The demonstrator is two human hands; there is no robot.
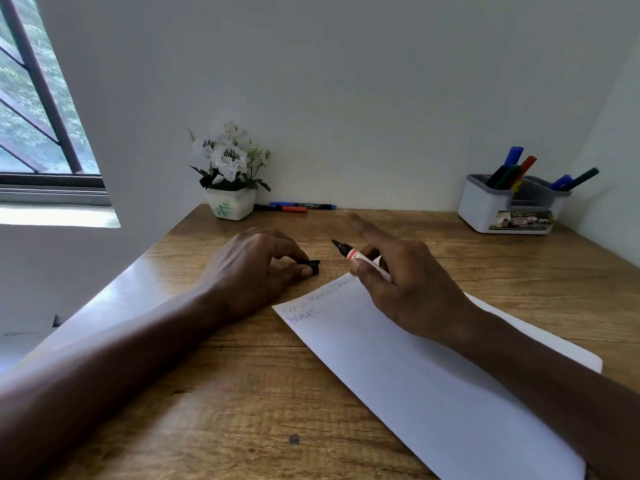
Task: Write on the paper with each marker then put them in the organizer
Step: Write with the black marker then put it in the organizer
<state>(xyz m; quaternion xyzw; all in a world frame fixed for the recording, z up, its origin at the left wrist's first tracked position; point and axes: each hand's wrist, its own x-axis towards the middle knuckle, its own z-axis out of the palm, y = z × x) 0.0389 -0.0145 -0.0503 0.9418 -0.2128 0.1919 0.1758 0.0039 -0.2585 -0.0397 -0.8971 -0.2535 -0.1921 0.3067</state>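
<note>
– What sort of place is this?
– A home study corner: wooden desk [242, 393], potted flowers [228, 174] at centre, marker organizer [485, 209] right, barred window [38, 98] upper left

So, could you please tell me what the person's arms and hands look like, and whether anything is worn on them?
Both are bare: the left hand and right hand show no gloves, rings or watch, and both forearms are uncovered as far as the frame's edge, with no sleeve, bracelet or marking in view. Any clothing further up is out of the picture.
</note>
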